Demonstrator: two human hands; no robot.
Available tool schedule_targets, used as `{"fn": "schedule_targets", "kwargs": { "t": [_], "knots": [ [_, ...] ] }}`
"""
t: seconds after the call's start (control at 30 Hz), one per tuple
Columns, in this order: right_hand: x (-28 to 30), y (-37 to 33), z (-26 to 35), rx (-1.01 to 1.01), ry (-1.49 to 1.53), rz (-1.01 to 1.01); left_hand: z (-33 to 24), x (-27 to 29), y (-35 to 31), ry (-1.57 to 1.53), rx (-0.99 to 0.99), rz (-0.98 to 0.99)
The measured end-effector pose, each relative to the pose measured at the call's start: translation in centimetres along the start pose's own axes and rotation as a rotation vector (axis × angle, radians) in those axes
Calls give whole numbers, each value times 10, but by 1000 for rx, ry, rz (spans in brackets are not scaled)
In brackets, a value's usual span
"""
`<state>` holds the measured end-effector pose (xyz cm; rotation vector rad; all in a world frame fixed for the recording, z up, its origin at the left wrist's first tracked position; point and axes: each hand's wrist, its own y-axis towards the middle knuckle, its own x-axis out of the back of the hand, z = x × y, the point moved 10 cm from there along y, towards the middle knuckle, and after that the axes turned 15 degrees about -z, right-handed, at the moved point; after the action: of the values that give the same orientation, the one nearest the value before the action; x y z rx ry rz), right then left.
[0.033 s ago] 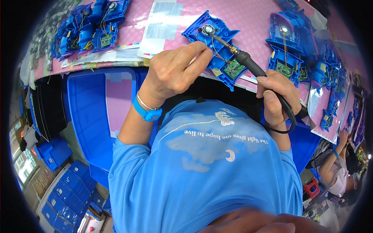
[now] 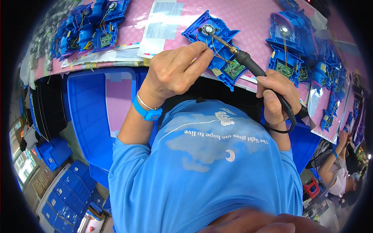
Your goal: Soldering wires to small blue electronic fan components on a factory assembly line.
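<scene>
My right hand (image 2: 279, 95) is closed round the black handle of a soldering iron (image 2: 248, 62). The iron's metal tip touches the edge of a small round speaker (image 2: 208, 29), set in an open blue plastic housing (image 2: 225, 52). My left hand (image 2: 176, 70) is pinched at the housing's left edge, close to the thin wires (image 2: 217, 54); what its fingertips hold is too small to make out. Those wires run across the shell towards a green circuit board (image 2: 234, 69) in the near end of the housing.
More blue housings with boards and wires lie on the pink-covered table (image 2: 248, 19), in groups at the left (image 2: 87, 29) and the right (image 2: 289, 46). A blue bin (image 2: 87, 116) stands below the table edge at my left. Another person's arm (image 2: 330, 165) shows at the far right.
</scene>
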<state>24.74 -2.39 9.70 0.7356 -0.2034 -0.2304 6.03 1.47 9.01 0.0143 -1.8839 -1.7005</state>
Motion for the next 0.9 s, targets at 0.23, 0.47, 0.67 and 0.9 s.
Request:
{"fn": "schedule_targets", "kwargs": {
  "t": [0.23, 0.47, 0.67, 0.9],
  "knots": [
    [-6, 2, -3, -1, 9, 26, 11, -12, -3, 48, 64, 81],
    [-5, 3, -8, -49, 6, 12, 13, -15, -7, 59, 95, 107],
    [-7, 3, -10, -61, 10, 10, 14, -18, -7, 67, 91, 120],
    [-4, 2, 0, 13, 16, -3, 17, -19, -9, 61, 122, 125]
  ]
}}
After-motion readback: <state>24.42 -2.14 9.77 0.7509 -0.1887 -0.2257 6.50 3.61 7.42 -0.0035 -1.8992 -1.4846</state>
